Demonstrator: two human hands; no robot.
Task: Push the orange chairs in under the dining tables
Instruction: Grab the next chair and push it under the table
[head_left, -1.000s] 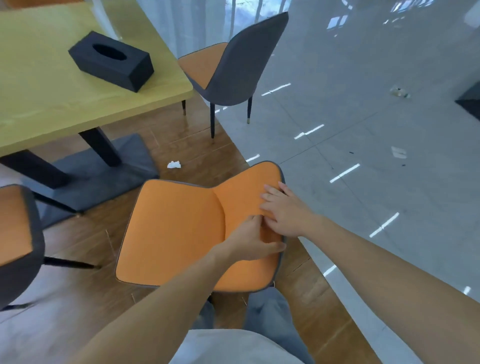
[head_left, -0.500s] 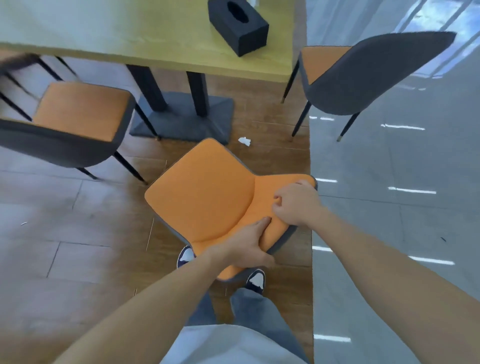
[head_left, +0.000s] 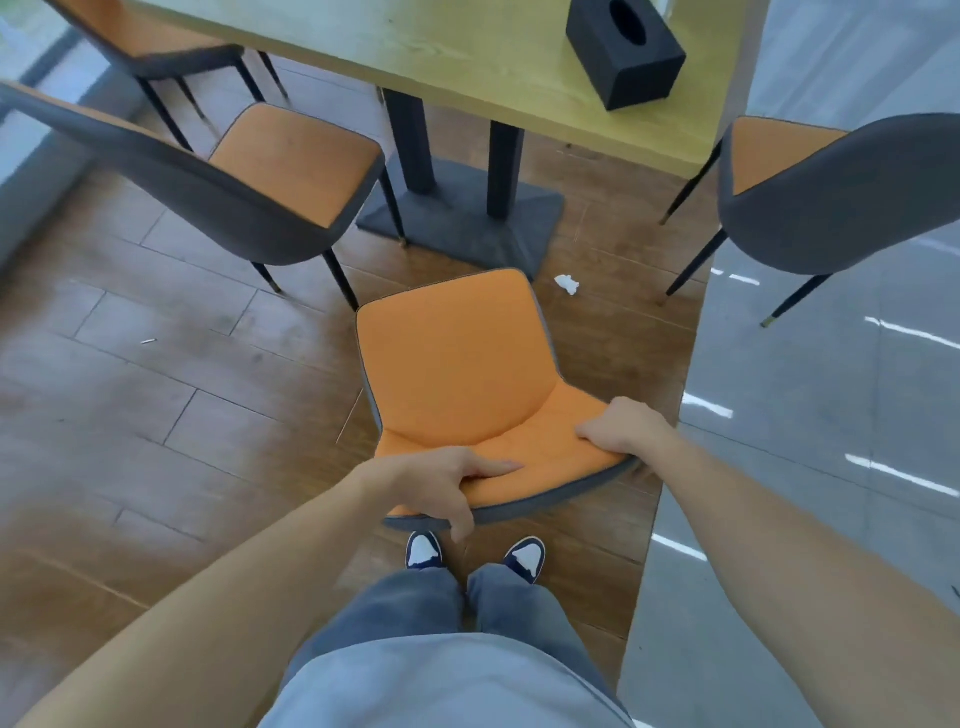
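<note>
An orange chair (head_left: 457, 358) with a grey shell stands just in front of my feet, its seat pointing at the yellow-green dining table (head_left: 467, 57). My left hand (head_left: 441, 483) grips the top edge of its backrest on the left. My right hand (head_left: 623, 426) grips the same edge on the right. The seat's front edge is close to the table's dark pedestal base (head_left: 467, 218), short of the tabletop.
Another orange chair (head_left: 270, 166) stands at the left, a third (head_left: 831, 182) at the right, a fourth (head_left: 145, 36) far left. A black tissue box (head_left: 623, 52) sits on the table. A crumpled white scrap (head_left: 566, 283) lies on the wood floor. Grey tile floor (head_left: 831, 467) runs along the right.
The chair has been turned so its seat now faces the table, and it sits closer to the pedestal. My hands have spread apart along the backrest edge.
</note>
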